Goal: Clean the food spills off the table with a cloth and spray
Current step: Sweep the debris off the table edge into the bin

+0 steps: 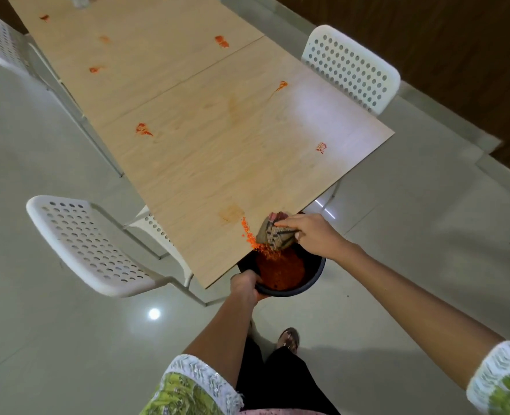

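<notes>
a white perforated chair point(6, 40) stands at the far left beside the long wooden tabletop point(205, 151), and a second white perforated chair point(89, 244) sits nearer, its seat tucked partly under the tabletop's left edge. red food smears mark the wood: a small smear point(44, 18) near the far end, another point(95, 69) further in, and a larger smear point(143, 130) on the near panel. the left hand point(244, 286) has its grip curled around the rim of a black bucket point(315, 272), holding it just below the tabletop's near corner; the bucket already contains a heap of orange-red bits. at that corner a line of orange crumbs point(249, 233) lies on the wood and spills over the edge toward the bucket. touching the crumbs is a bunched brownish patterned cloth point(274, 235), which rests on the tabletop edge above the bucket. the right hand point(313, 235) has its grip clamped on the cloth, fingers pinching the bunched fabric. further right, a thin red smear point(282, 85) and a small red mark point(321, 147) sit on the near panel. a third white perforated chair point(351, 68) stands at the tabletop's right side. a sandalled foot point(289, 339) shows on the pale tiled floor point(38, 339) below.
</notes>
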